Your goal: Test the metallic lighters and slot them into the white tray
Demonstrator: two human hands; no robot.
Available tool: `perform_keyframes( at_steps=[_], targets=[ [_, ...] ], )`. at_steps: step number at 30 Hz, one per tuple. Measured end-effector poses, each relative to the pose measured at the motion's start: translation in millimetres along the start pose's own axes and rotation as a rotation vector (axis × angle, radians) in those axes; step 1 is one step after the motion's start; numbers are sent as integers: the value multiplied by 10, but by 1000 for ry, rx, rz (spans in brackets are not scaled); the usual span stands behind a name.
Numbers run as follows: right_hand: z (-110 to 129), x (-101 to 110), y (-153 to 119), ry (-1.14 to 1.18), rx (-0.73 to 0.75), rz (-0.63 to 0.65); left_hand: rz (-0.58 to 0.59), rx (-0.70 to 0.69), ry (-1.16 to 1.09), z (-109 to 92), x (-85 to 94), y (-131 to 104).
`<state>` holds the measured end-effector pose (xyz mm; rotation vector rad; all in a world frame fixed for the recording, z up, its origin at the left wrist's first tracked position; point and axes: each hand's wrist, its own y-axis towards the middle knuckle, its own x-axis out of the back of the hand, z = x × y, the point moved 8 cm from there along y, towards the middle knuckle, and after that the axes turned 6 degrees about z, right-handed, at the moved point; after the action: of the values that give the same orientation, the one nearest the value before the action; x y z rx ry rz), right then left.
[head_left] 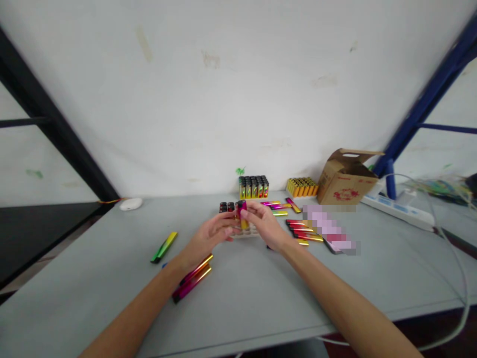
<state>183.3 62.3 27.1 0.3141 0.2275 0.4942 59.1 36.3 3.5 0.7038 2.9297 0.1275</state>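
Upright over a pale tray with holes [244,233], a purple-and-yellow lighter [244,217] is pinched in my right hand [265,224]. My left hand [212,231] is just left of it, fingers apart and curved toward the lighter; whether a fingertip touches it I cannot tell. Several black-topped red lighters [227,207] stand in the tray behind my left fingers. Beneath my left forearm lie purple-and-gold lighters [194,283], partly hidden. A green-and-yellow lighter [164,247] lies farther left. Right of my right hand rest several red-and-gold lighters [305,231].
By the wall stand a block of yellow-green lighters [254,187] and a tray of orange cylinders [302,187]. An open cardboard box [346,178], a blurred-out phone [330,228] and a white power strip [398,211] are at the right. A white oval object [131,204] lies back left.
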Motion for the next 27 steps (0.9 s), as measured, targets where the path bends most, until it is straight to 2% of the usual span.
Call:
perform_keyframes(
  at_steps=[3,6,9,11,13,18,22,27],
  targets=[
    [64,-74,-39,-147,72,10,102,19,27,16,-120,1],
    [96,-134,-53,-231,111,26,133,23,148,-4,-181,1],
    [54,-173,-41,-236,54,80,158,0,227,-40,-233,4],
    [13,-140,-27,-183,0,77,163,-6,183,-38,-247,4],
    [-11,-37,-13,-119,-28,6,114,-13,93,-29,-203,3],
    [-65,261,28,-16,-36,-189,-96,-43,-32,-83,42,-29],
    [-112,406,58,71,-47,-273,-199,-46,-166,-174,162,-48],
    [-71,459,55,22,-9,-307,-292,-67,-228,-206,212,-43]
  ],
)
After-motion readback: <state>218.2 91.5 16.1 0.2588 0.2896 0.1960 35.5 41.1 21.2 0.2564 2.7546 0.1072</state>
